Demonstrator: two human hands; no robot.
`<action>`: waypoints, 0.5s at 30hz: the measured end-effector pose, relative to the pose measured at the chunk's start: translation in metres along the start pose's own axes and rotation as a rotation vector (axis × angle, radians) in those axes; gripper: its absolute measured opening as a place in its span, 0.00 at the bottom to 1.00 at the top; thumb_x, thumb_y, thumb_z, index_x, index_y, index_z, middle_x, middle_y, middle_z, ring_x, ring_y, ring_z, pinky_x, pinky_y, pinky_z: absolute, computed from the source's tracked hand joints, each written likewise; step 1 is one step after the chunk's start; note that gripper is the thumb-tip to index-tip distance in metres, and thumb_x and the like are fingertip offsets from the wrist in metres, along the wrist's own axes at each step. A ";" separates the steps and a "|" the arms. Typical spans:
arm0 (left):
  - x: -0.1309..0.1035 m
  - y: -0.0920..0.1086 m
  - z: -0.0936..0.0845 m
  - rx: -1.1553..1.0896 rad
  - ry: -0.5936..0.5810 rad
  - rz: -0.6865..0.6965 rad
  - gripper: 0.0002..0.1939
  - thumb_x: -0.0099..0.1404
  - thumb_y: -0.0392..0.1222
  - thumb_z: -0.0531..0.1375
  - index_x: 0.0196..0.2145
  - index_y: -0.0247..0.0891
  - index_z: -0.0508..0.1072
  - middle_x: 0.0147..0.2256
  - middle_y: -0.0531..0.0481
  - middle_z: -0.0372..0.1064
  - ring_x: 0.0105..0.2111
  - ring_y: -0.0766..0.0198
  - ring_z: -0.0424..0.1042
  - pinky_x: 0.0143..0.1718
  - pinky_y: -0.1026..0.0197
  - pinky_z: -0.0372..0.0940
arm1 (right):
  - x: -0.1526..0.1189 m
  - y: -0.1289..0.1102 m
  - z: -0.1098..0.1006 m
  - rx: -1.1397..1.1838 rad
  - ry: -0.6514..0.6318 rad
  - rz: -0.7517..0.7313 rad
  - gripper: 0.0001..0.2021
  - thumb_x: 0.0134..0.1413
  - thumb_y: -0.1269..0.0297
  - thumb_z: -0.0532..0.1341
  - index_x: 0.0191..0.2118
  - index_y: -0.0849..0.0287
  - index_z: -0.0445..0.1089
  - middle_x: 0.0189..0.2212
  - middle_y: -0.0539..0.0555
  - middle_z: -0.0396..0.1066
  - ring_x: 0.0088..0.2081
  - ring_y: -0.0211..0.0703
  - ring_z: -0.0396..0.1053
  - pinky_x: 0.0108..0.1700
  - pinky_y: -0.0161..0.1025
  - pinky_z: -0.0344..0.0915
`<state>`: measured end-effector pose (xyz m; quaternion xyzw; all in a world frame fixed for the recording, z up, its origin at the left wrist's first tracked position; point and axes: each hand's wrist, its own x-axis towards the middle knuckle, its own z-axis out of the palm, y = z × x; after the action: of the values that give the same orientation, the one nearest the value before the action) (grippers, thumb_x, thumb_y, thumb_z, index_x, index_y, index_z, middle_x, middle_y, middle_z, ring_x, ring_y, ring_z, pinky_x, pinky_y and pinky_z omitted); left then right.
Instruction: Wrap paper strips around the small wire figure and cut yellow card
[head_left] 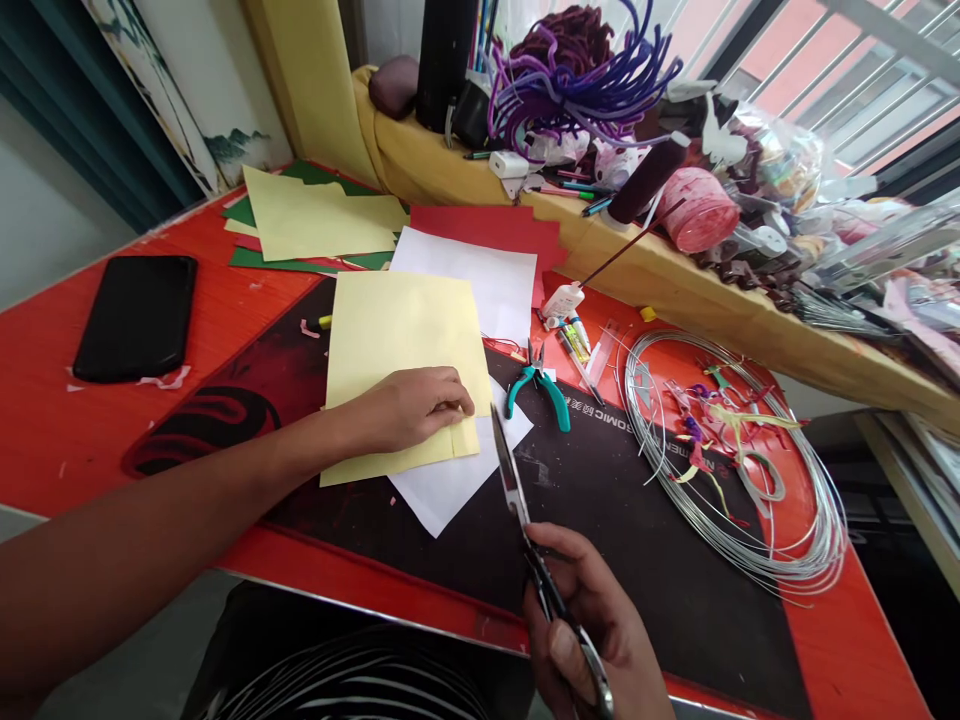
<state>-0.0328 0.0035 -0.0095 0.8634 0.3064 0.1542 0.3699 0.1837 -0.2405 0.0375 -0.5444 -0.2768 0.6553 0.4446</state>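
My left hand (416,408) rests on a sheet of pale yellow paper (405,325), its fingers curled together and pressing near the right edge. Along its lower part the sheet shows a crease or folded strip. Beneath it, a white sheet (442,500) sticks out towards me. In my right hand (592,620) is a pair of scissors (512,475) with dark handles, blades pointing up and away, close beside the yellow paper's right edge. The blades look nearly together. Teal-handled pliers (540,385) lie just beyond the scissor tips.
A large coil of silvery wire (817,520) lies at the right on the dark mat (615,520), with colourful scraps inside it. A black phone (136,318) is at the left. Red paper (480,232), green paper (315,172) and a small glue bottle (562,302) sit farther back, below a cluttered sill.
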 end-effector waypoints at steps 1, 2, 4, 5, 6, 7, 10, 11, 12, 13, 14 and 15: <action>-0.001 0.003 0.000 0.016 -0.003 -0.018 0.11 0.75 0.44 0.59 0.48 0.41 0.80 0.46 0.47 0.77 0.45 0.57 0.76 0.47 0.56 0.67 | 0.006 -0.003 -0.001 -0.013 0.012 -0.039 0.36 0.55 0.40 0.75 0.63 0.52 0.70 0.26 0.45 0.66 0.15 0.27 0.51 0.16 0.29 0.52; -0.002 0.006 0.000 0.045 -0.009 -0.038 0.13 0.74 0.48 0.61 0.50 0.41 0.78 0.47 0.46 0.76 0.45 0.55 0.76 0.47 0.55 0.67 | 0.013 -0.006 -0.002 -0.021 0.021 -0.087 0.34 0.57 0.41 0.74 0.63 0.51 0.69 0.27 0.46 0.68 0.14 0.27 0.52 0.16 0.29 0.52; -0.005 0.014 0.001 0.141 -0.028 -0.070 0.21 0.71 0.56 0.65 0.53 0.40 0.76 0.50 0.44 0.75 0.48 0.51 0.76 0.47 0.53 0.68 | 0.030 -0.014 -0.002 -0.049 0.022 -0.161 0.32 0.59 0.43 0.73 0.63 0.51 0.69 0.30 0.48 0.70 0.14 0.28 0.55 0.16 0.30 0.52; -0.006 0.019 0.002 0.200 -0.038 -0.079 0.25 0.69 0.59 0.67 0.54 0.39 0.76 0.52 0.42 0.74 0.49 0.48 0.75 0.47 0.52 0.68 | 0.039 -0.019 -0.002 -0.060 0.018 -0.191 0.31 0.60 0.44 0.73 0.63 0.51 0.69 0.30 0.47 0.69 0.14 0.28 0.55 0.16 0.30 0.52; -0.007 0.023 0.003 0.255 -0.045 -0.086 0.28 0.67 0.61 0.68 0.55 0.38 0.75 0.53 0.40 0.73 0.50 0.46 0.75 0.48 0.51 0.68 | 0.048 -0.024 0.000 -0.073 0.014 -0.221 0.30 0.61 0.44 0.72 0.62 0.52 0.69 0.29 0.46 0.68 0.14 0.29 0.56 0.16 0.30 0.52; -0.008 0.026 0.004 0.301 -0.049 -0.090 0.30 0.66 0.62 0.69 0.55 0.37 0.74 0.53 0.39 0.73 0.51 0.45 0.74 0.48 0.50 0.68 | 0.057 -0.030 0.001 -0.088 0.008 -0.249 0.30 0.61 0.45 0.72 0.62 0.52 0.69 0.28 0.44 0.67 0.14 0.29 0.56 0.16 0.30 0.52; -0.008 0.034 0.009 0.387 -0.062 -0.094 0.28 0.66 0.59 0.69 0.53 0.37 0.74 0.52 0.39 0.72 0.50 0.45 0.73 0.47 0.50 0.68 | 0.083 -0.048 0.005 -0.159 -0.006 -0.301 0.27 0.62 0.48 0.72 0.61 0.53 0.69 0.27 0.42 0.64 0.16 0.29 0.59 0.18 0.30 0.56; -0.008 0.035 0.010 0.406 -0.066 -0.096 0.27 0.66 0.58 0.70 0.52 0.37 0.74 0.51 0.39 0.72 0.50 0.45 0.73 0.47 0.50 0.68 | 0.091 -0.052 0.006 -0.180 -0.015 -0.318 0.27 0.62 0.49 0.72 0.60 0.53 0.70 0.26 0.41 0.63 0.17 0.30 0.59 0.18 0.31 0.57; -0.008 0.036 0.011 0.419 -0.066 -0.097 0.26 0.66 0.58 0.70 0.52 0.37 0.73 0.51 0.39 0.72 0.49 0.45 0.73 0.47 0.50 0.68 | 0.099 -0.054 0.007 -0.200 -0.012 -0.342 0.26 0.62 0.49 0.72 0.60 0.53 0.70 0.26 0.40 0.61 0.17 0.30 0.60 0.18 0.30 0.57; -0.008 0.037 0.012 0.428 -0.063 -0.098 0.25 0.66 0.57 0.70 0.51 0.37 0.73 0.50 0.39 0.72 0.48 0.46 0.73 0.47 0.50 0.68 | 0.107 -0.055 0.006 -0.218 -0.012 -0.365 0.26 0.61 0.50 0.72 0.60 0.53 0.70 0.26 0.40 0.59 0.17 0.30 0.60 0.19 0.31 0.58; -0.009 0.036 0.012 0.433 -0.056 -0.096 0.24 0.66 0.57 0.69 0.50 0.37 0.73 0.50 0.39 0.72 0.48 0.46 0.73 0.46 0.50 0.68 | 0.115 -0.055 0.006 -0.237 -0.010 -0.390 0.25 0.61 0.51 0.72 0.60 0.52 0.70 0.26 0.39 0.58 0.17 0.30 0.60 0.19 0.31 0.59; -0.009 0.036 0.012 0.435 -0.048 -0.091 0.23 0.67 0.56 0.69 0.50 0.37 0.73 0.50 0.39 0.72 0.48 0.46 0.73 0.46 0.50 0.68 | 0.122 -0.052 0.005 -0.245 -0.008 -0.428 0.25 0.61 0.52 0.72 0.59 0.52 0.70 0.26 0.39 0.57 0.17 0.30 0.60 0.19 0.31 0.60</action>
<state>-0.0186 -0.0282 0.0082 0.9116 0.3621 0.0470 0.1888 0.1920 -0.1086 0.0263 -0.5206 -0.4649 0.5100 0.5027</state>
